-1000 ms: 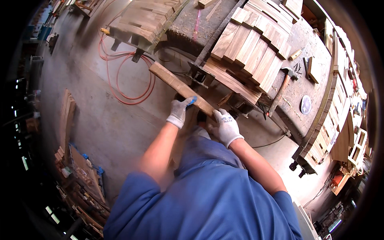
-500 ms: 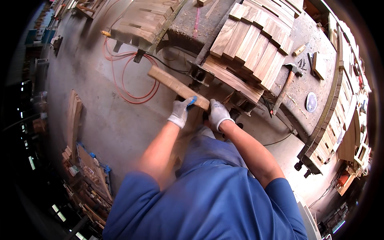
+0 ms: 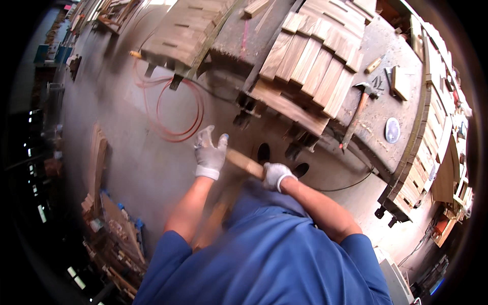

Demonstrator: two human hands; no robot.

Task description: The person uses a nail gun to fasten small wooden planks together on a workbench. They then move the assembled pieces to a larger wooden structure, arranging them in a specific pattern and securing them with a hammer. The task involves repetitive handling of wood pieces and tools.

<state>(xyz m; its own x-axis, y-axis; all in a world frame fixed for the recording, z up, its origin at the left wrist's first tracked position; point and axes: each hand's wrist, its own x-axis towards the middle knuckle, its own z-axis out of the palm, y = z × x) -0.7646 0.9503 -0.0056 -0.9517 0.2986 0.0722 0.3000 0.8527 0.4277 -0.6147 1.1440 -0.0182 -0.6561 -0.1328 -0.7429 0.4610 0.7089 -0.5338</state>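
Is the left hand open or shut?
Open: the left hand has its thumb spread away from its fingers.

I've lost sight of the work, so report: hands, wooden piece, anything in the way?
Right hand gripping wooden piece. Left hand open beside it, contact unclear. Reddish hose coiled on floor beyond left hand.

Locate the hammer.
In the head view, right of centre: the hammer lies on the worktop, between the stacked wooden blocks and the pale oval disc.
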